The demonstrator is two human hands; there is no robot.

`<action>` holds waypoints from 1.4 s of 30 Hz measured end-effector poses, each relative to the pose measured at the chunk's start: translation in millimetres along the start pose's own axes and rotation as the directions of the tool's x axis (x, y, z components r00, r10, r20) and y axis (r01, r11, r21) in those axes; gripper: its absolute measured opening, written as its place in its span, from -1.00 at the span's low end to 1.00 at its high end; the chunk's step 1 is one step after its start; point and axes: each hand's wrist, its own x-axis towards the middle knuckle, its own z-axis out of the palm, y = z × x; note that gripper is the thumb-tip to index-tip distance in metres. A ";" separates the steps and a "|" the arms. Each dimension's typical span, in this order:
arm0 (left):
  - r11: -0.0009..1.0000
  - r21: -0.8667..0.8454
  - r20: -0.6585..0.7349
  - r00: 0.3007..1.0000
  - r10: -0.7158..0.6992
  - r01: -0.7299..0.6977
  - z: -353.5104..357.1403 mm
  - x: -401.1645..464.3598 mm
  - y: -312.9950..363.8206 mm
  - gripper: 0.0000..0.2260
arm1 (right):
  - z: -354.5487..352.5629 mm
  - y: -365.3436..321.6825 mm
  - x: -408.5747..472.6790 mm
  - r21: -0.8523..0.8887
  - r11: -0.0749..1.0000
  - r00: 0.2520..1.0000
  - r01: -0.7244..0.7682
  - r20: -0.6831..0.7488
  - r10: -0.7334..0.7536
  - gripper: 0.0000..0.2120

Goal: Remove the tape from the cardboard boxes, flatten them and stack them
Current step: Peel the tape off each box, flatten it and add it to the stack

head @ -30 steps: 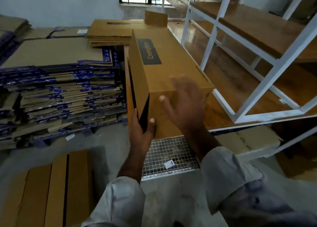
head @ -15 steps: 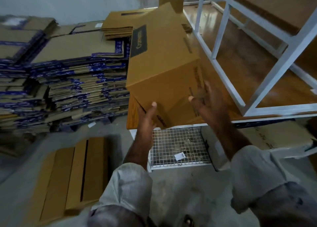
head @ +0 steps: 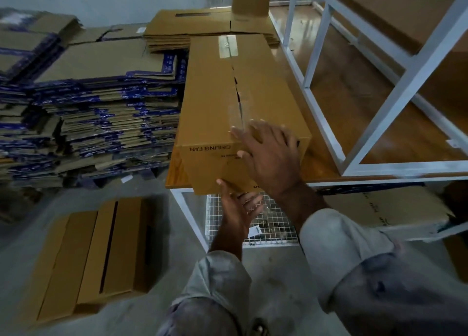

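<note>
Flattened-carton stacks (head: 96,107) crowd the box's left side; a white shelf frame (head: 379,102) stands just to its right. Ceiling-fan box (head: 228,107) lies lengthwise on the tabletop (head: 354,112), near end jutting past the edge. Pull hard on the tape and the box could slide off toward you, onto the wire basket (head: 266,224). Your right hand (head: 271,158) rests flat on the near top corner, fingers spread, grasping nothing. Left hand (head: 238,209) is open under the overhang. Clear tape (head: 238,117) bridges the split seam; it looks part-lifted, though blur hides the edge, and may tear short.
</note>
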 end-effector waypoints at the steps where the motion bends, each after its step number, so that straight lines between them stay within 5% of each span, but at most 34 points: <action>1: 0.999 0.044 -0.021 1.000 -0.002 0.003 -2.6 2.0 4.2 -0.08 | 2.6 2.4 0.4 -0.010 1.000 1.000 -0.004 -0.010 0.004 -0.52; 5: 0.943 0.333 -0.118 0.993 0.013 0.027 -13.1 -1.4 25.0 -0.26 | 9.4 6.0 14.5 -0.051 0.999 1.000 -0.018 0.019 0.019 -0.51; 7: 0.860 0.495 -0.192 0.949 0.250 -0.126 -17.3 -7.9 37.3 -0.54 | 12.9 6.3 21.6 -0.042 0.998 0.998 -0.039 0.048 0.041 -0.50; 9: 0.630 0.655 -0.145 0.749 0.646 -0.416 -18.9 -15.5 57.4 -0.76 | 16.8 8.9 23.9 -0.003 0.999 0.997 -0.048 0.058 0.048 -0.51; 11: 0.253 0.759 0.052 0.444 0.895 -0.599 -8.6 -28.8 89.9 -0.77 | 19.6 11.7 22.9 0.022 0.999 0.998 -0.037 0.047 0.036 -0.52; 13: -0.066 0.770 0.254 0.210 0.944 -0.634 16.8 -50.4 128.5 -0.80 | 20.9 13.1 21.9 0.033 0.999 0.999 -0.029 0.038 0.028 -0.53; 14: -0.173 0.747 0.352 0.162 0.922 -0.642 29.1 -56.4 147.4 -0.85 | 21.7 13.0 21.4 0.035 0.999 0.999 -0.026 0.039 0.025 -0.52; 16: -0.325 0.720 0.544 0.209 0.812 -0.613 52.8 -59.8 182.0 -0.81 | 22.6 12.9 20.9 0.047 0.999 0.999 -0.024 0.032 0.023 -0.51; 18: -0.408 0.720 0.669 0.404 0.624 -0.562 67.6 -51.5 206.7 -0.60 | 24.7 13.7 21.2 0.060 0.998 1.000 -0.026 0.008 0.025 -0.52; 20: -0.399 0.751 0.660 0.599 0.453 -0.526 72.7 -35.9 217.5 -0.51 | 24.4 13.5 21.2 0.072 0.997 0.999 -0.032 -0.005 0.033 -0.52; 22: -0.451 0.750 0.647 0.677 0.351 -0.483 71.0 -22.1 215.7 -0.48 | 21.0 11.3 20.1 0.071 0.997 0.999 -0.042 0.009 0.042 -0.50; 26: -0.604 0.694 0.669 0.661 0.340 -0.392 62.8 -5.4 210.8 -0.33 | 2.7 8.4 31.5 0.140 0.987 0.997 -0.077 0.018 0.075 -0.62; 30: -0.638 0.675 0.656 0.697 0.288 -0.372 69.5 -11.8 215.1 -0.33 | -8.8 13.7 88.4 0.224 0.950 0.959 -0.218 0.233 0.165 -0.57; 35: -0.684 0.631 0.686 0.676 0.270 -0.366 68.4 -4.8 221.0 -0.44 | 9.0 21.6 139.7 0.022 0.991 0.909 -0.129 0.403 0.109 -0.57; 42: -0.688 0.605 0.723 0.640 0.262 -0.401 61.6 5.5 222.2 -0.33 | 24.8 23.4 142.7 -0.004 0.993 0.965 -0.120 0.234 0.117 -0.67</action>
